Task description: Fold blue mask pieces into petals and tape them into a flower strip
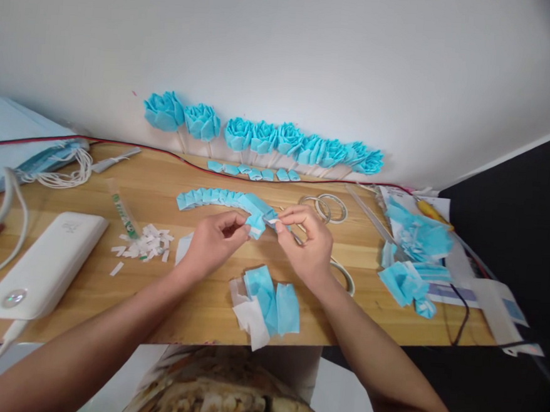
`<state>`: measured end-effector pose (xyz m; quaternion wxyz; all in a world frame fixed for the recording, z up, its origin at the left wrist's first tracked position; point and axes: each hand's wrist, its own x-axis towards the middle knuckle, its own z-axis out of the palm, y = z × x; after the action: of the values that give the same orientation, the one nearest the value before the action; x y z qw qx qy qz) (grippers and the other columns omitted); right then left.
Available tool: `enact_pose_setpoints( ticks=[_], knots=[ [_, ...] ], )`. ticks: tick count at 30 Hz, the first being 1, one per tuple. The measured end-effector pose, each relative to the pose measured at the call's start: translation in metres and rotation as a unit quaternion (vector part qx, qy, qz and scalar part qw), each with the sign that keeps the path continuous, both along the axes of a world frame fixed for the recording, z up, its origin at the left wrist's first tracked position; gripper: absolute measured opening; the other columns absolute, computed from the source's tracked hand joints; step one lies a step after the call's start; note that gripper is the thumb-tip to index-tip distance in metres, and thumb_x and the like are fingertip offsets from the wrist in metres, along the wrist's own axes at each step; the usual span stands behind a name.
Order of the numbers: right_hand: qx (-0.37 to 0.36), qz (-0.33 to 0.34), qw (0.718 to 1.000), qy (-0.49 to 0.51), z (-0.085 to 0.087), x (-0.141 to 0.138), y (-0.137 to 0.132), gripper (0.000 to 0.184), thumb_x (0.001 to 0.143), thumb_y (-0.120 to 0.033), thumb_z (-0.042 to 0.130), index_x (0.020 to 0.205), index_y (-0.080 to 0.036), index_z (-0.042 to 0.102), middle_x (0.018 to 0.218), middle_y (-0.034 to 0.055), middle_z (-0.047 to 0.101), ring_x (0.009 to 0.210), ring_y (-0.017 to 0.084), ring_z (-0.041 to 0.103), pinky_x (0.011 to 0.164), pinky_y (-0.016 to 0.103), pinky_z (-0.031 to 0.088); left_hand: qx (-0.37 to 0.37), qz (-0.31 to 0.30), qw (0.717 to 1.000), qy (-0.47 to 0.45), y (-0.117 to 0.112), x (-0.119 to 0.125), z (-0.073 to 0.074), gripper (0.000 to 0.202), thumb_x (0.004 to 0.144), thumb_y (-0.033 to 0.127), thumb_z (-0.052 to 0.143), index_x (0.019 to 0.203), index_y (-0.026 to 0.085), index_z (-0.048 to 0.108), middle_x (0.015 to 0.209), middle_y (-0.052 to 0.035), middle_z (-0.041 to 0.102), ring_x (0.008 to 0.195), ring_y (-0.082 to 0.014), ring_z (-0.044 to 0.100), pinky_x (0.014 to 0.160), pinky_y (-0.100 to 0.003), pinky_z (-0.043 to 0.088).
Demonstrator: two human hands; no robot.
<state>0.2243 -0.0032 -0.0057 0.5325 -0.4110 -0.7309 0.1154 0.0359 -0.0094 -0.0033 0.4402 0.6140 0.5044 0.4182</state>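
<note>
My left hand [216, 239] and my right hand [306, 241] meet over the middle of the wooden table [155, 298]. Both pinch a small folded blue fabric piece [257, 225]; the right fingers also nip a thin white strip at its edge. Just behind the hands lies a curved row of folded blue petals [214, 197]. Near the front edge, between my forearms, sits a loose pile of blue and white fabric squares [268, 306].
Several blue fabric roses [261, 136] on sticks lean on the wall, small folded pieces [253, 172] before them. Tape rolls [324, 206], white paper scraps [145, 245], a white power bank [45, 265], face masks [47, 159] at left, blue scraps [413, 253] at right.
</note>
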Motion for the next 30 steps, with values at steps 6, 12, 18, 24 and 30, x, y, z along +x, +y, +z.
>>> enact_pose_setpoints(
  ticks=[6, 12, 18, 24, 30],
  knots=[
    [0.127, -0.023, 0.983, -0.129, -0.0018, -0.0012, -0.0042, 0.021, 0.082, -0.006, 0.064, 0.087, -0.025, 0.058, 0.089, 0.0028, 0.071, 0.084, 0.019, 0.066, 0.077, 0.038, 0.053, 0.049, 0.026, 0.997, 0.044, -0.0069, 0.0036, -0.0006, 0.021, 0.082, 0.033, 0.058, 0.070, 0.017, 0.062, 0.063, 0.0001, 0.061, 0.059, -0.0118, 0.051, 0.056, -0.023, 0.039],
    [0.141, -0.025, 0.975, -0.172, -0.0013, -0.0032, -0.0055, 0.022, 0.081, -0.004, 0.063, 0.086, -0.024, 0.056, 0.089, 0.0034, 0.071, 0.083, 0.019, 0.064, 0.075, 0.036, 0.053, 0.093, 0.023, 0.993, 0.073, -0.0084, 0.0049, -0.0014, 0.019, 0.084, 0.029, 0.057, 0.070, 0.017, 0.062, 0.062, 0.0014, 0.060, 0.057, -0.0106, 0.051, 0.056, -0.023, 0.038],
    [0.139, -0.024, 0.971, -0.193, 0.0003, -0.0056, -0.0074, 0.019, 0.083, -0.006, 0.063, 0.086, -0.025, 0.059, 0.090, 0.0035, 0.071, 0.083, 0.020, 0.064, 0.074, 0.035, 0.052, 0.105, -0.011, 0.992, 0.065, -0.0094, 0.0057, -0.0024, 0.017, 0.085, 0.027, 0.056, 0.074, 0.016, 0.063, 0.067, -0.0001, 0.062, 0.062, -0.0117, 0.053, 0.058, -0.023, 0.040],
    [0.117, -0.014, 0.972, -0.202, 0.0010, -0.0046, -0.0069, 0.018, 0.085, -0.009, 0.062, 0.091, -0.026, 0.064, 0.093, 0.0038, 0.072, 0.086, 0.021, 0.064, 0.077, 0.037, 0.053, 0.102, -0.018, 0.993, 0.051, -0.0077, 0.0048, -0.0043, 0.018, 0.086, 0.027, 0.056, 0.073, 0.017, 0.063, 0.069, -0.0005, 0.063, 0.063, -0.0123, 0.053, 0.060, -0.023, 0.042],
    [0.112, -0.013, 0.969, -0.221, 0.0019, -0.0038, -0.0072, 0.018, 0.086, -0.010, 0.061, 0.090, -0.026, 0.067, 0.094, 0.0036, 0.073, 0.088, 0.021, 0.064, 0.078, 0.037, 0.054, 0.066, -0.037, 0.997, 0.019, -0.0067, 0.0041, -0.0051, 0.020, 0.087, 0.031, 0.057, 0.075, 0.017, 0.064, 0.071, -0.0013, 0.064, 0.066, -0.0132, 0.055, 0.063, -0.024, 0.044]
  ],
)
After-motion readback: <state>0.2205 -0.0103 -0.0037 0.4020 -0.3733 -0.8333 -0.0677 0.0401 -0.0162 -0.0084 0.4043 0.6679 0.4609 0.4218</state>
